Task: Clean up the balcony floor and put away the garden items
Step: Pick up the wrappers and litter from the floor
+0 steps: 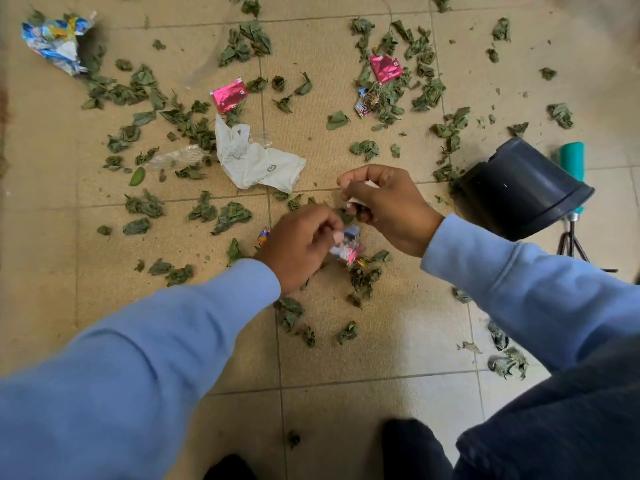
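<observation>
Dry green leaves (231,216) lie scattered all over the beige tiled floor (381,344). My left hand (298,245) pinches a small shiny colourful wrapper (348,245) just above the floor. My right hand (384,206) is curled round a small white scrap of paper (360,199). A crumpled white plastic bag (256,159) lies beyond my hands. Two pink foil wrappers (229,95) (386,68), a small blue wrapper (363,105), a clear plastic piece (175,157) and a crumpled blue packet (57,43) lie further off.
A dark plastic flower pot (519,192) lies tipped on its side at the right. Behind it is a garden tool with a teal handle (573,161) and metal prongs. My dark trouser legs and shoes fill the bottom right.
</observation>
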Demonstrator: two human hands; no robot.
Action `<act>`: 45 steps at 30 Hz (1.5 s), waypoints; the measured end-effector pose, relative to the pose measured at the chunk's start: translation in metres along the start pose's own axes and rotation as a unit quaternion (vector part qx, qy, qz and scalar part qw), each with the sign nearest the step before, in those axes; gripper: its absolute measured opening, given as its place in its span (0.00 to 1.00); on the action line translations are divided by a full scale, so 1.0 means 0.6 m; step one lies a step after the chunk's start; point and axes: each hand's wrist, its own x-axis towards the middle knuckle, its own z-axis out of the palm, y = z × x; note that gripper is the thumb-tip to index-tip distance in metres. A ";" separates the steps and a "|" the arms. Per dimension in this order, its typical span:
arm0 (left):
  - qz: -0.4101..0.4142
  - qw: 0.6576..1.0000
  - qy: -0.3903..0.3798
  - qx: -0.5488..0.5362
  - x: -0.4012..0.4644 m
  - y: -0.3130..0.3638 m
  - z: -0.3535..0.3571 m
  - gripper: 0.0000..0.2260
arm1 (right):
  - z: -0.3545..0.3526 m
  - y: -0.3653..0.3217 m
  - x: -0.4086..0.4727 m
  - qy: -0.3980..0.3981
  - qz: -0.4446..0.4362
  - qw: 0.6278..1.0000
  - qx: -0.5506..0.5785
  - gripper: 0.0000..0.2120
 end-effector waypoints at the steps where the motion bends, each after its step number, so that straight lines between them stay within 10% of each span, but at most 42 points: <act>1: -0.016 0.999 0.017 -0.030 0.010 0.013 -0.009 0.04 | -0.004 -0.005 0.002 -0.005 0.006 1.000 0.013 0.04; 9: -0.058 0.967 0.223 -0.107 0.058 0.086 -0.004 0.04 | -0.008 -0.039 -0.005 -0.062 0.083 0.986 0.134 0.08; 19: 0.048 0.961 0.268 0.041 0.065 0.087 0.030 0.03 | -0.012 -0.032 -0.010 -0.058 0.030 0.995 0.071 0.20; 26: 0.086 0.973 0.202 0.063 0.012 0.034 0.042 0.10 | -0.031 -0.023 0.000 0.005 0.005 1.000 0.003 0.23; 31: 0.055 0.992 0.022 0.114 -0.004 -0.018 0.042 0.05 | -0.045 -0.008 0.005 0.008 0.048 0.999 0.008 0.22; 38: 0.067 0.964 0.031 0.256 -0.008 -0.016 0.059 0.11 | -0.043 -0.002 0.003 -0.008 0.055 0.998 0.008 0.22; 45: -0.007 0.988 0.042 0.150 0.003 -0.025 0.055 0.07 | -0.046 0.006 0.001 -0.003 0.067 0.998 0.017 0.23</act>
